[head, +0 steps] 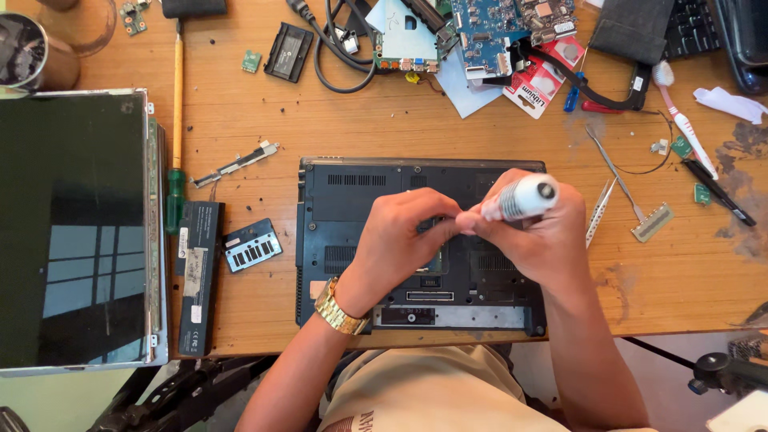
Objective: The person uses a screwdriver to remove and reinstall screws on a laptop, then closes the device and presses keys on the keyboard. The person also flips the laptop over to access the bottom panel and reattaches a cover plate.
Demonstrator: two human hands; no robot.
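Screwdriver (522,198) between hands, over laptop (336,192)

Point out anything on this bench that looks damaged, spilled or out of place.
The wooden table is worn and stained dark at its right edge, with black specks scattered around. A toothbrush lies among electronics parts. The laptop base lies flipped, underside up, beneath both hands.

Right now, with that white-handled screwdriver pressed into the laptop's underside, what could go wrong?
The screwdriver is steadied only by fingertips of the left hand; a slip could gouge the laptop base. Loosened screws could vanish among the debris on the table. The display panel juts over the table edge and could be knocked off.
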